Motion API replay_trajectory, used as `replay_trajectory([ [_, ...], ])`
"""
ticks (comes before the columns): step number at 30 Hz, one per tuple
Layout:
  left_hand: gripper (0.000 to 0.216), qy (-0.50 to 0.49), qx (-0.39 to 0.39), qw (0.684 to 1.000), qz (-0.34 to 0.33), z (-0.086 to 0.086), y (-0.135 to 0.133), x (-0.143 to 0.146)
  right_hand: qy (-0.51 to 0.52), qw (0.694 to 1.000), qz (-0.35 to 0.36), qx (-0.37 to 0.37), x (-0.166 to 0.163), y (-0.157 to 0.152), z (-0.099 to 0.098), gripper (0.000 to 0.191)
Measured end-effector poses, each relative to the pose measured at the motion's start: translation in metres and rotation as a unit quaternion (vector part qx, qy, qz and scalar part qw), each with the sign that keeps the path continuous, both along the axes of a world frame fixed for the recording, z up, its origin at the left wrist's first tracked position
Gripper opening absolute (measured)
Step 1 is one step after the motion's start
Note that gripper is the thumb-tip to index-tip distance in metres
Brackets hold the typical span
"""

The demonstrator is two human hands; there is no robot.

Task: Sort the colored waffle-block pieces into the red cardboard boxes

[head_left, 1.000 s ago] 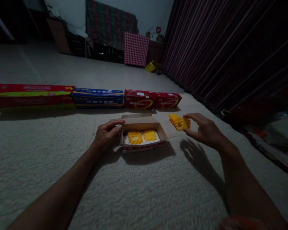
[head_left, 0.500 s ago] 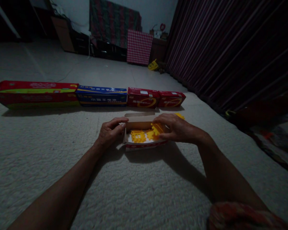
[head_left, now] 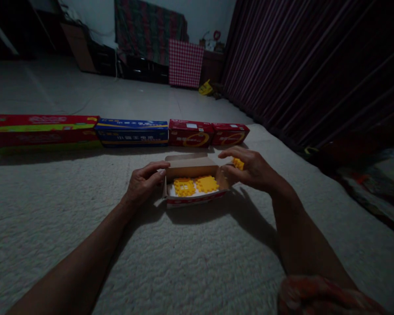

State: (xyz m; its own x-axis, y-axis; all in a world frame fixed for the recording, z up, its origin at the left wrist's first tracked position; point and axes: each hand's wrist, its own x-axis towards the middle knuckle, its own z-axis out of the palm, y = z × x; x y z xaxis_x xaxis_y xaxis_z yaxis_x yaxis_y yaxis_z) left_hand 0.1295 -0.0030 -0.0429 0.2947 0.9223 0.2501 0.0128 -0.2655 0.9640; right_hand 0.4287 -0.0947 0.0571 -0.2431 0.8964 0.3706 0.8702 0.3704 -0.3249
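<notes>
A small open cardboard box (head_left: pixel 197 202) sits in front of me with its lid flap folded back. Inside lie two flat yellow plastic building pieces with toothed edges: one with a window pattern (head_left: pixel 184 187), and a plain square one (head_left: pixel 206 184) beside it. My left hand (head_left: pixel 146 181) grips the box's left end, thumb and fingers at the corner flap. By the right end, my right hand (head_left: pixel 249 169) has its thumb and index finger spread apart. Another yellow piece (head_left: pixel 238 163) shows through that gap, seemingly behind the hand and partly hidden by it.
Across the quilted light bedding (head_left: pixel 190 262) runs a row of boxes: a long red and green box (head_left: pixel 42 133), a blue box (head_left: pixel 133 133), and two red boxes (head_left: pixel 190 133). Dark curtains (head_left: pixel 282 65) hang at the right. Beyond is a tiled floor (head_left: pixel 85 92).
My right hand has let go of the plain yellow piece, which now lies flat in the box, and has drawn back to the right end. My left hand stays on the box.
</notes>
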Motion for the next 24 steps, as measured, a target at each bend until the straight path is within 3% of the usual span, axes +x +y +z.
replay_trajectory([
  [5,0.033,0.01,-0.004,1.0,0.004,0.004,-0.002,0.0,0.032,0.984,-0.174,0.034,0.063,0.009,-0.017,0.022],
  [8,0.032,0.016,0.002,1.0,0.007,0.006,-0.002,0.0,0.002,0.95,-0.304,-0.067,0.097,0.011,-0.038,0.026],
  [10,0.031,0.015,0.005,1.0,0.01,0.006,-0.002,0.0,-0.017,0.924,-0.353,-0.145,0.11,0.01,-0.052,0.035],
  [16,0.029,0.013,0.007,1.0,0.011,0.006,-0.002,0.0,-0.005,0.888,-0.417,-0.194,0.107,0.012,-0.075,0.069],
  [24,0.028,0.022,0.007,1.0,0.007,0.002,0.001,-0.001,0.011,0.882,-0.429,-0.194,0.089,0.009,-0.073,0.059],
])
